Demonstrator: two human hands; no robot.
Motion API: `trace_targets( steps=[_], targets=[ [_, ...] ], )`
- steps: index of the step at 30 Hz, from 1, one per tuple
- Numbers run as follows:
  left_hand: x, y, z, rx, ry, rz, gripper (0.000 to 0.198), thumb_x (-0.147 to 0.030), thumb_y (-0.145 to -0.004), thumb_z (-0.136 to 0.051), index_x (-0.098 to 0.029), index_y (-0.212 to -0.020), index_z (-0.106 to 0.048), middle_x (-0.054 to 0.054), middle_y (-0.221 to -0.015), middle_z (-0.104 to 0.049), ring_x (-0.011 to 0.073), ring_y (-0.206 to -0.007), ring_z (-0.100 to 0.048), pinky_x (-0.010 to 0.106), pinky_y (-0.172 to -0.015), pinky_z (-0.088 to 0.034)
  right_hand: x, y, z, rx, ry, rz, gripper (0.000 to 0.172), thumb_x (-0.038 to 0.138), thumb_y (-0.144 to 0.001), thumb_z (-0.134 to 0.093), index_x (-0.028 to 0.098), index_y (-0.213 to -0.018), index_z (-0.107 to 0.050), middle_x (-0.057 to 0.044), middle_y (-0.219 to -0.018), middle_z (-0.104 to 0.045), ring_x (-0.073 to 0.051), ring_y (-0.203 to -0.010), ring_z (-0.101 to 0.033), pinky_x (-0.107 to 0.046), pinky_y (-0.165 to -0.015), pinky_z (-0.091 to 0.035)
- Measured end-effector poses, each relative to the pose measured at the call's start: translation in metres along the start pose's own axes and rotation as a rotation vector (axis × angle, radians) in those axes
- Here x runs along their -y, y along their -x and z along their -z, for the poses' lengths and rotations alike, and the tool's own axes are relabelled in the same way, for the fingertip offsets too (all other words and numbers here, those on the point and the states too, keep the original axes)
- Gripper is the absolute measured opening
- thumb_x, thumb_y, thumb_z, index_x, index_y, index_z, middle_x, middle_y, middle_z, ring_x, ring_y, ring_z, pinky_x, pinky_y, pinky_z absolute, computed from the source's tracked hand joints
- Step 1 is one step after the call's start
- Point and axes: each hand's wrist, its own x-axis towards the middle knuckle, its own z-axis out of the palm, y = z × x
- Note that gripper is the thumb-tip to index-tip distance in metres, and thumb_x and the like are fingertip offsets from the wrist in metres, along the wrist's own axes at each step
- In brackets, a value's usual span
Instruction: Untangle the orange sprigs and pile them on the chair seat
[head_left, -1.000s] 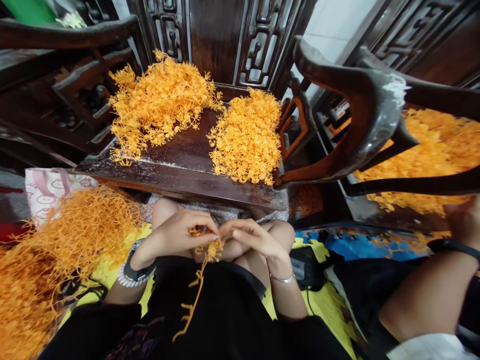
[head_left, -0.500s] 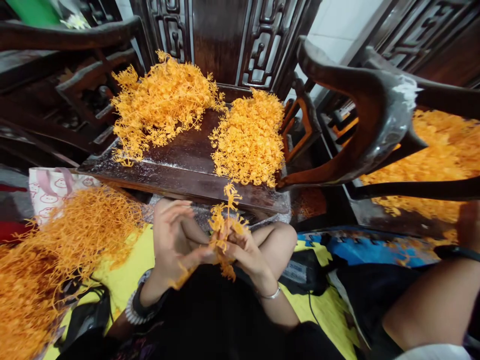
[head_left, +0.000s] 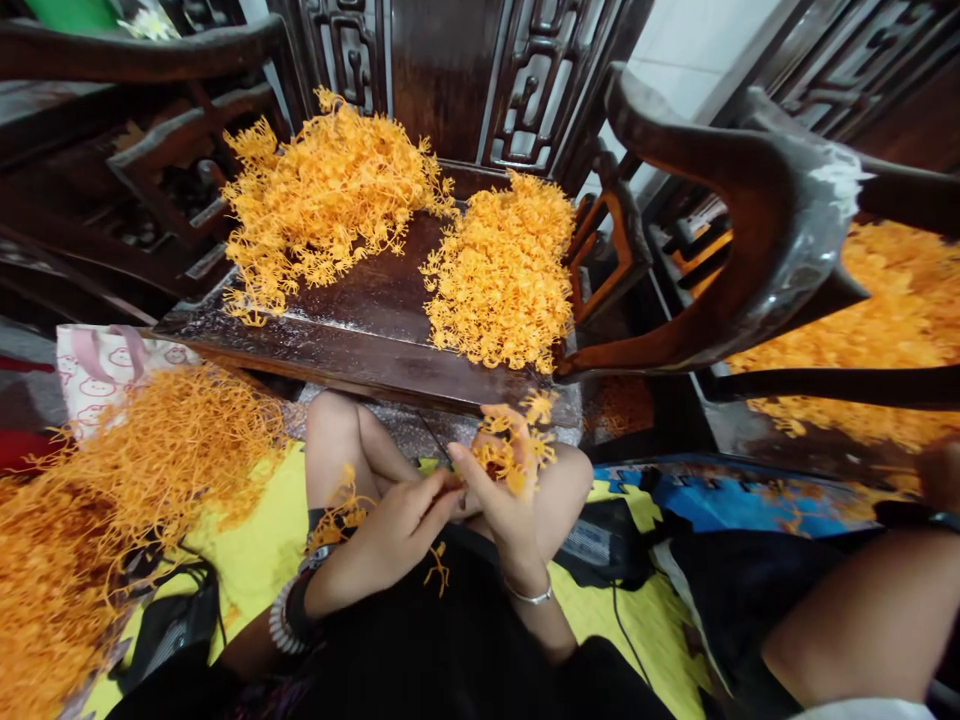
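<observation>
Over my lap, my right hand [head_left: 510, 490] is curled around a small bunch of orange plastic branching pieces [head_left: 504, 458], their claw-like tips sticking out past the fingers. My left hand [head_left: 401, 530] is closed, its fingertips pinched together beside my right thumb. What that pinch holds is hidden. One loose orange piece [head_left: 437, 570] shows against my black clothing just below the left hand. More orange pieces [head_left: 343, 512] lie by my left wrist, over my leg.
A dark wooden chair seat [head_left: 360, 310] ahead carries two orange heaps [head_left: 330, 190] [head_left: 502, 275]. Stringy orange pieces [head_left: 187, 440] pile up at left beside a printed bag [head_left: 97, 375]. A curved armrest [head_left: 780, 240] stands at right. Another person's leg [head_left: 862, 590] is close by on the right.
My left hand was open and raised; it has come down and closed beside the right hand. The right hand has shifted slightly right and up with its orange bunch.
</observation>
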Motion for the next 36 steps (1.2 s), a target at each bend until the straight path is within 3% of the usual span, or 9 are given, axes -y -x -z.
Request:
trace_targets(
  steps=[3, 6, 10, 13, 18, 23, 27, 33, 36],
  targets=[
    [-0.003, 0.003, -0.003, 0.057, -0.036, -0.022, 0.026, -0.032, -0.098, -0.035, -0.019, -0.084, -0.053, 0.003, -0.080, -0.065, 0.0169, -0.074, -0.060, 0.028, -0.071, -0.044, -0.001, -0.011, 0.006, 0.103, -0.102, -0.073, 0.034, 0.046, -0.073, -0.072, 0.022, -0.068, -0.049, 0.002, -0.061, -0.043, -0.013, -0.058, -0.046, -0.028, -0.057, -0.050],
    [-0.002, 0.003, -0.002, 0.048, -0.027, -0.016, 0.029, -0.033, -0.098, -0.035, -0.019, -0.080, -0.053, 0.002, -0.077, -0.064, 0.0159, -0.073, -0.059, 0.027, -0.071, -0.043, -0.002, -0.017, 0.009, 0.374, -0.341, -0.258, 0.043, 0.058, -0.078, -0.062, 0.021, -0.066, -0.046, 0.003, -0.065, -0.044, -0.009, -0.053, -0.044, -0.023, -0.049, -0.047],
    [-0.001, 0.002, 0.002, 0.065, 0.013, -0.005, 0.033, -0.036, -0.098, -0.035, -0.018, -0.077, -0.053, 0.001, -0.075, -0.061, 0.0151, -0.072, -0.057, 0.026, -0.072, -0.042, 0.004, -0.020, 0.014, 0.596, -0.630, -0.467, 0.040, 0.059, -0.081, -0.058, 0.022, -0.078, -0.045, 0.009, -0.058, -0.037, -0.003, -0.036, -0.016, -0.016, -0.031, -0.023],
    [0.000, 0.004, 0.003, 0.069, 0.014, 0.015, 0.035, -0.038, -0.098, -0.033, -0.018, -0.074, -0.050, -0.002, -0.067, -0.055, 0.0132, -0.066, -0.053, 0.025, -0.068, -0.040, 0.012, -0.021, 0.021, 0.564, -0.682, -0.393, 0.044, 0.064, -0.079, -0.058, 0.023, -0.079, -0.044, 0.013, -0.047, -0.016, -0.005, -0.036, 0.000, -0.016, -0.033, -0.015],
    [0.001, 0.009, 0.007, 0.100, -0.010, 0.047, 0.036, -0.040, -0.098, -0.034, -0.018, -0.076, -0.052, -0.002, -0.067, -0.053, 0.0131, -0.065, -0.051, 0.024, -0.065, -0.039, 0.024, -0.021, 0.026, 0.528, -0.677, -0.308, 0.066, 0.083, -0.067, -0.049, 0.022, -0.056, -0.027, 0.011, -0.038, -0.008, -0.008, -0.034, -0.006, -0.021, -0.036, -0.018],
    [0.002, 0.006, 0.009, 0.124, -0.006, 0.062, 0.028, -0.040, -0.096, -0.041, -0.018, -0.096, -0.059, 0.001, -0.083, -0.064, 0.0152, -0.072, -0.057, 0.025, -0.066, -0.042, 0.022, -0.019, 0.017, 0.524, -0.491, -0.184, 0.061, 0.069, -0.083, -0.043, 0.022, -0.044, -0.036, 0.003, -0.040, -0.030, -0.014, -0.045, -0.036, -0.029, -0.054, -0.039],
    [0.001, -0.007, 0.003, 0.113, -0.019, 0.020, 0.024, -0.035, -0.094, -0.044, -0.017, -0.096, -0.060, 0.006, -0.094, -0.068, 0.0198, -0.086, -0.061, 0.029, -0.078, -0.045, 0.006, -0.014, 0.010, 0.505, -0.224, -0.159, 0.054, 0.061, -0.090, -0.038, 0.022, -0.057, -0.054, -0.002, -0.062, -0.052, -0.017, -0.065, -0.051, -0.031, -0.064, -0.044],
    [0.000, -0.021, -0.002, 0.139, 0.188, -0.010, 0.030, -0.036, -0.096, -0.041, -0.016, -0.085, -0.060, 0.002, -0.082, -0.065, 0.0162, -0.077, -0.058, 0.027, -0.074, -0.044, -0.002, -0.017, 0.012, 0.088, -0.039, -0.010, 0.025, 0.047, -0.088, -0.053, 0.024, -0.097, -0.055, 0.002, -0.071, -0.054, -0.012, -0.056, -0.045, -0.024, -0.051, -0.037],
    [0.005, -0.017, -0.003, 0.173, 0.319, 0.051, 0.035, -0.041, -0.096, -0.041, -0.016, -0.087, -0.064, 0.001, -0.072, -0.061, 0.0148, -0.069, -0.054, 0.027, -0.070, -0.043, 0.002, -0.023, 0.014, -0.062, 0.028, 0.045, 0.023, 0.045, -0.086, -0.056, 0.023, -0.089, -0.055, 0.004, -0.062, -0.049, -0.010, -0.049, -0.039, -0.023, -0.045, -0.031]
  ],
)
